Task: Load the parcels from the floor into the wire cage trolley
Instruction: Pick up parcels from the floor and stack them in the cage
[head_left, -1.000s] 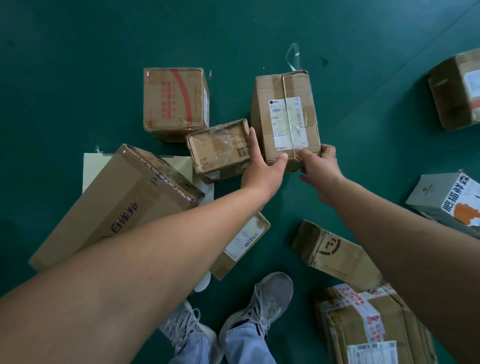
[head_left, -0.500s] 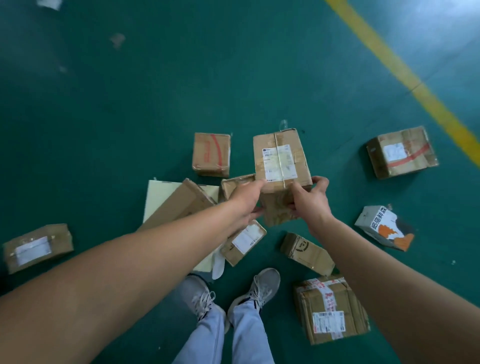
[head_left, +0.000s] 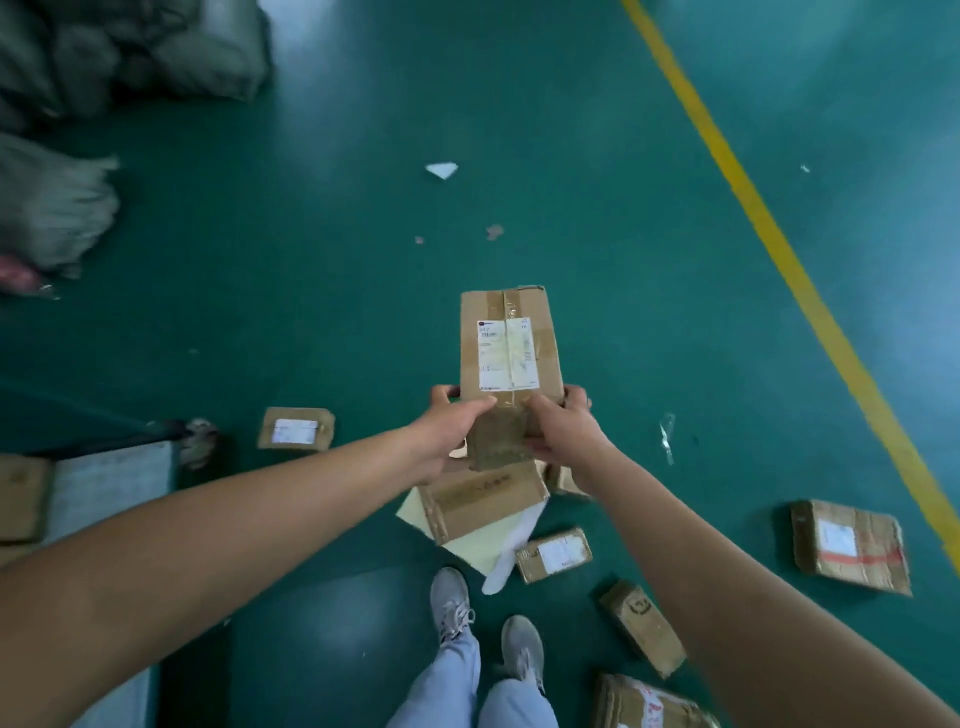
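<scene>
A tall brown cardboard parcel (head_left: 506, 353) with a white shipping label is lifted off the green floor, held out in front of me. My left hand (head_left: 449, 426) grips its near left edge, thumb on top and fingers wrapped under. My right hand (head_left: 558, 428) grips the near right edge the same way. Below the held box a long flat parcel (head_left: 483, 501) lies on a pale sheet. A small labelled parcel (head_left: 555, 555) lies beside it. At the left edge a corner of the trolley (head_left: 111, 480) shows, with a box (head_left: 21, 496) in it.
More parcels lie scattered: one at the left (head_left: 296, 428), one with red tape at the right (head_left: 849, 545), two near my feet (head_left: 641, 626) (head_left: 649, 704). Grey sacks (head_left: 130, 47) pile up at the top left. A yellow line (head_left: 779, 249) crosses the floor on the right.
Both hands have raised the labelled parcel clear of the floor and the view has swung up and to the left. The sacks and the trolley corner have come into view.
</scene>
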